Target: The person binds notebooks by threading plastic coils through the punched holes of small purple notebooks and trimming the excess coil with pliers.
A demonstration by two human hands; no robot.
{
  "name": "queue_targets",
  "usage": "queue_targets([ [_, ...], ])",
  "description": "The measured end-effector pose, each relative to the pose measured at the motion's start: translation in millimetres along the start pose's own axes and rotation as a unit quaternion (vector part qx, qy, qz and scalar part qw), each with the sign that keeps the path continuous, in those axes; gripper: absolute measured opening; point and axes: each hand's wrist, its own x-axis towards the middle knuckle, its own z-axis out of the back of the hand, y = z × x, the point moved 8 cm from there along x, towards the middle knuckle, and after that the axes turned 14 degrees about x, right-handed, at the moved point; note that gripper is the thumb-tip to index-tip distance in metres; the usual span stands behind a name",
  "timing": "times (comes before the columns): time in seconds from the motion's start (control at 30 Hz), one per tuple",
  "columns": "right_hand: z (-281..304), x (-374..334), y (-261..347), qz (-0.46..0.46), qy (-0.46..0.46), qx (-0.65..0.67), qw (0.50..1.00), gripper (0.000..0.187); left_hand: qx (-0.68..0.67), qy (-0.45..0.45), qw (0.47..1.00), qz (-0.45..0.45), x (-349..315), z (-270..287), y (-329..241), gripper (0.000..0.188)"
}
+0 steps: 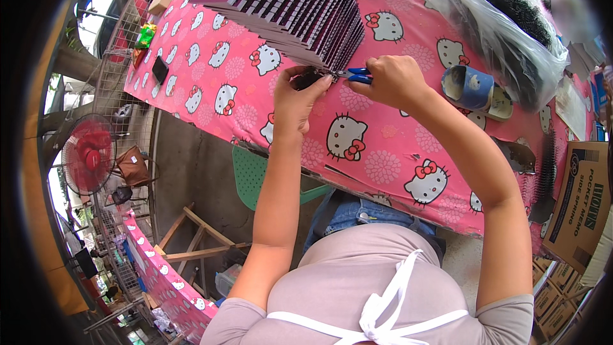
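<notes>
My left hand (295,99) is closed around a small dark thing (309,80), partly hidden by the fingers, at the near foot of the notebook stack. My right hand (394,80) grips blue-handled pliers (359,75). Their jaws point left and meet the dark thing close to my left thumb; whether they bite on it I cannot tell. Just beyond both hands rises a tall, leaning stack of notebooks (300,9) with dark purple edges and pale marks along them.
A pink cat-print cloth covers the table (383,166). At right are a clear plastic bag (476,0) of black bristly coils (520,13), a blue cup-like container (469,86) and a cardboard box (578,201). A phone-like black slab (160,69) lies far left; a green stool (249,176) stands below.
</notes>
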Motion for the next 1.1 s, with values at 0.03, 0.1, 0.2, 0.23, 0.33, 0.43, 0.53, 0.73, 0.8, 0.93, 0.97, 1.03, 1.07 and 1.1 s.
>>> queue_targets([
  [0.03,3,-3,2,-0.009,0.003,0.001,1.0,0.054,0.0,0.0,1.0,0.003,1,3,4,0.049],
  [0.1,7,-8,3,-0.029,0.008,0.003,1.0,0.054,0.001,0.002,1.0,0.009,4,14,14,0.047],
  [0.2,10,-17,-16,-0.073,-0.003,-0.026,0.997,0.051,-0.016,0.03,0.999,-0.002,6,18,24,0.044],
  [0.23,12,-23,-22,-0.059,-0.026,-0.027,0.998,0.052,0.01,0.068,0.998,0.014,5,12,28,0.043],
  [0.33,5,-43,-41,-0.02,-0.101,-0.023,0.994,0.054,0.061,0.193,0.979,0.036,-17,-4,32,0.041],
  [0.43,-10,-64,-41,0.01,-0.165,0.012,0.986,0.061,0.02,0.308,0.947,0.089,-54,-48,16,0.038],
  [0.53,-14,-70,-41,0.022,-0.175,-0.033,0.984,0.062,-0.078,0.383,0.91,0.142,-68,-118,-17,0.036],
  [0.73,-15,-64,-54,0.035,-0.224,0.119,0.967,0.062,-0.219,0.467,0.853,0.081,-35,-296,-114,0.009],
  [0.8,-23,-62,-53,0.046,-0.212,0.037,0.975,0.064,-0.184,0.446,0.875,0.032,-14,-341,-150,0.009],
  [0.93,-14,-68,-49,0.035,-0.17,0.08,0.982,0.067,0.096,0.318,0.938,-0.103,6,-380,-188,0.069],
  [0.97,-12,-70,-51,0.034,-0.171,0.087,0.981,0.066,0.128,0.347,0.919,-0.135,0,-386,-191,0.08],
  [1.03,-10,-71,-55,0.029,-0.167,0.099,0.98,0.066,0.191,0.397,0.877,-0.194,-9,-385,-191,0.103],
  [1.07,-12,-71,-53,0.026,-0.162,0.105,0.981,0.066,0.337,0.298,0.837,-0.311,-4,-384,-181,0.113],
  [1.1,-14,-70,-51,0.023,-0.156,0.112,0.981,0.066,0.459,0.277,0.777,-0.329,-1,-385,-153,0.114],
])
